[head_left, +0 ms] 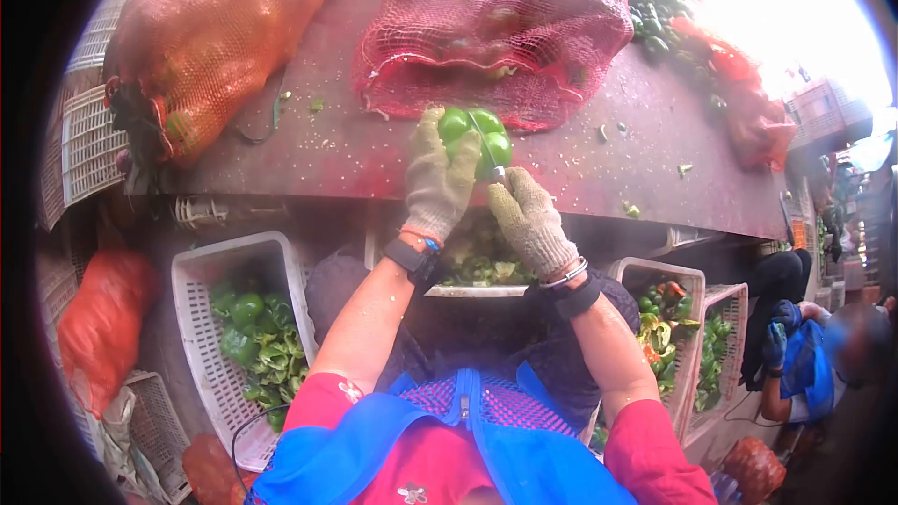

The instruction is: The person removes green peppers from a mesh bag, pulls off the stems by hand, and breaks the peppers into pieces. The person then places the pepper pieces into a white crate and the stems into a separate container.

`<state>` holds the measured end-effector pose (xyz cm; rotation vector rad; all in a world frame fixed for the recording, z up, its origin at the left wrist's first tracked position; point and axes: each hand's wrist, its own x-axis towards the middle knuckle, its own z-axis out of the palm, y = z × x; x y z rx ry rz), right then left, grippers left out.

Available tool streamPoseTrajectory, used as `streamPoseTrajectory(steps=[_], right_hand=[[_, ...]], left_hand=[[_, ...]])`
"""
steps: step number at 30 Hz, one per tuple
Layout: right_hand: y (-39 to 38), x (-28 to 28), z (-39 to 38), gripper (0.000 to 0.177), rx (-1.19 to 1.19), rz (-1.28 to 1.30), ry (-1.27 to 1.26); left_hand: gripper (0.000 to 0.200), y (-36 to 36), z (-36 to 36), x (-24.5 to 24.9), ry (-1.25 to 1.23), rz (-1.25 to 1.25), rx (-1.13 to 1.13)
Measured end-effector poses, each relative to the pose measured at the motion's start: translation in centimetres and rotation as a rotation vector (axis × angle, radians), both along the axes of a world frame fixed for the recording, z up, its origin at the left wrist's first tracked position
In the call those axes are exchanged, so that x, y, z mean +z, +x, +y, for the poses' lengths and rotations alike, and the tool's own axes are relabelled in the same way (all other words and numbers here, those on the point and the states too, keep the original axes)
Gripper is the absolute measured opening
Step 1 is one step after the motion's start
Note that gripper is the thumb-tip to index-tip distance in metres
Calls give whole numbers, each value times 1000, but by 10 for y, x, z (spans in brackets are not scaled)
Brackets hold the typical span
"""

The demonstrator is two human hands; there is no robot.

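A green bell pepper (493, 146) is held up over the near edge of the table, in front of the pink mesh sack. My left hand (440, 173), in a pale work glove, grips it from the left side with the thumb at its front. In my right hand (533, 220), gloved too, is a small knife (485, 142) whose thin blade lies across the pepper's face. The fingers are wrapped round the knife's handle, which is mostly hidden. Below both hands, a crate (477, 291) between my knees holds green pepper pieces.
On the table (309, 154) lie a pink mesh sack (496, 23), an orange mesh sack (220, 28) and scattered scraps. A white crate (201, 318) of green peppers stands at left; more pepper crates (697, 318) stand at right. Another person (814, 355) sits far right.
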<state>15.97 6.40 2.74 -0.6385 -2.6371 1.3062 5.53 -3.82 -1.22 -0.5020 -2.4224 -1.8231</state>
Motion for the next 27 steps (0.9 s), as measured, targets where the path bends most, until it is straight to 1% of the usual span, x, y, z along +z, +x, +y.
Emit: streamPoseTrajectory(steps=[4,5,6,7,8,10,13,15,16,17,18,20,21,22,24,25,27], right_hand=[[4,12,-1,27,30,-149,-154],[16,26,-4,26,17,-224,-215],[26,37,-6,26,7,-291,-272],[43,32,-2,22,10,-287,-342],[60,33,-1,21,-72,-309,-492],[79,32,0,23,-166,-262,-521],[58,12,4,30,-189,26,-154],[16,7,-8,38,-330,209,48],[-5,4,-14,51,-395,202,29],[-21,-8,-18,59,-410,239,68],[-35,-24,-18,68,-424,272,107],[-49,-53,-12,77,-466,445,190],[-56,-56,-12,83,-482,531,233],[-58,-57,-6,87,-446,503,260],[-65,-52,2,84,-461,378,184],[-72,-49,8,81,-479,313,220],[-94,-44,19,76,-524,196,278]], left_hand=[[56,0,-1,1,-60,21,3],[56,2,-2,6,-37,-22,-6],[56,3,-1,3,-46,-1,2],[56,0,0,-2,-52,29,12],[56,-2,1,-6,-56,54,28],[53,-6,1,-2,-52,3,19],[52,-9,-1,14,-143,-91,-25],[55,-10,-3,14,-213,-119,-35],[56,-13,-5,11,-250,-135,-34],[59,-18,-4,5,-192,-252,-34],[60,-23,-4,5,-110,-296,-61],[62,-24,-9,3,56,-410,-108],[66,-22,-11,9,173,-485,-168],[67,-22,-8,2,135,-447,-134],[67,-24,1,-12,67,-366,-76],[69,-21,1,-2,0,-342,-42],[68,-9,-9,-19,-126,-113,0]])
